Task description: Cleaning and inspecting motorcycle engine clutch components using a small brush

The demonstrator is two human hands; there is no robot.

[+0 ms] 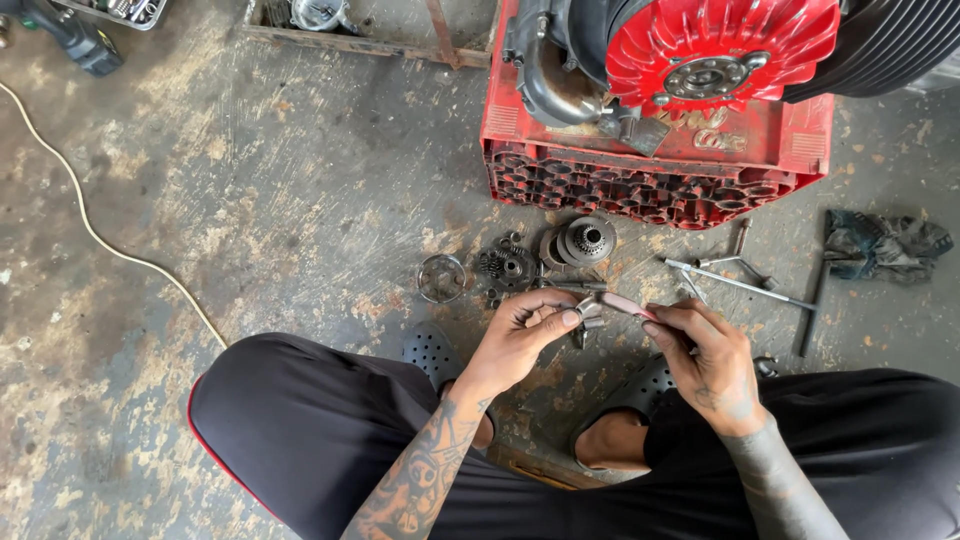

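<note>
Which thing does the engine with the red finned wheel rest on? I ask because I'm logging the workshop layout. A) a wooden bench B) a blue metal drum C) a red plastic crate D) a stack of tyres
C: the engine with its red finned wheel sits on a red plastic crate standing on the concrete floor.

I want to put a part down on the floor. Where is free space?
Bare floor lies between the white cord and the round ring. It is crowded below the red crate: gears, T-wrench, rag.
</note>
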